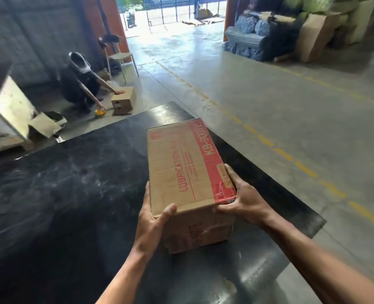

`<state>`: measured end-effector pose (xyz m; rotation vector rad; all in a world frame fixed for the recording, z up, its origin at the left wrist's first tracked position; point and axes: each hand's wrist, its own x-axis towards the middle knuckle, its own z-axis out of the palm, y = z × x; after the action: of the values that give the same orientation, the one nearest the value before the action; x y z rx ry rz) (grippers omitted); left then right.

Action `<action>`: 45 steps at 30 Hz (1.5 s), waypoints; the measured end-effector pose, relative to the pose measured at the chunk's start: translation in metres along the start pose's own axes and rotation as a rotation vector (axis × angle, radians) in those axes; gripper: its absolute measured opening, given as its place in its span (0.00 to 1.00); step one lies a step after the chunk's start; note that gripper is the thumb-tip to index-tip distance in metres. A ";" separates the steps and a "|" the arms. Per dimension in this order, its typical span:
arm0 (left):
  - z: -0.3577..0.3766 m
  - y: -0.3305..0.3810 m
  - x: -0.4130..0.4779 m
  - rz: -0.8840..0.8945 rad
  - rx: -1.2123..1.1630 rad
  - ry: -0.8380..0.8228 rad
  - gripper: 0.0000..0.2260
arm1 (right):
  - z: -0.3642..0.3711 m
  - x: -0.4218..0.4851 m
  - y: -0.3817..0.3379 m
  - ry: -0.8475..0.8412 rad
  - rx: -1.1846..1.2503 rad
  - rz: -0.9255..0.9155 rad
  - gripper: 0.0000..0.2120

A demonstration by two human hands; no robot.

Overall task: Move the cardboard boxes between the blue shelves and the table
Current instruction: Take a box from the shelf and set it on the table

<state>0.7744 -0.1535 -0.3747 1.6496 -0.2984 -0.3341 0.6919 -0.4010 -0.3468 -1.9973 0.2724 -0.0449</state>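
A long cardboard box (181, 167) with red print and a red stripe along its right side lies over the right part of the black table (72, 194). I cannot tell whether it rests on the tabletop or hangs just above it. My left hand (153, 218) grips its near left corner, thumb on top and fingers down the left side. My right hand (245, 198) grips the near right corner, thumb on the near edge and fingers along the right side. No blue shelves are in view.
A crouching person (80, 84) at the far left touches a small cardboard box (123, 100) on the floor. A chair (121, 58) stands behind them. White crates (4, 119) sit left of the table. Wrapped goods (256, 36) and brown boxes are at the far right.
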 end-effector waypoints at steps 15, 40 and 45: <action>0.050 0.032 0.046 0.249 0.431 -0.386 0.50 | -0.070 -0.019 0.034 0.104 -0.280 0.121 0.50; 0.028 -0.046 0.048 -0.050 0.431 -0.125 0.44 | -0.083 -0.025 0.075 0.278 -0.573 0.039 0.47; 0.016 -0.047 0.039 -0.004 0.502 -0.090 0.43 | -0.065 -0.023 0.091 0.241 -0.480 0.184 0.48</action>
<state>0.8039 -0.1788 -0.4245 2.1312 -0.4744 -0.3557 0.6436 -0.4909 -0.3988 -2.4344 0.6723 -0.1122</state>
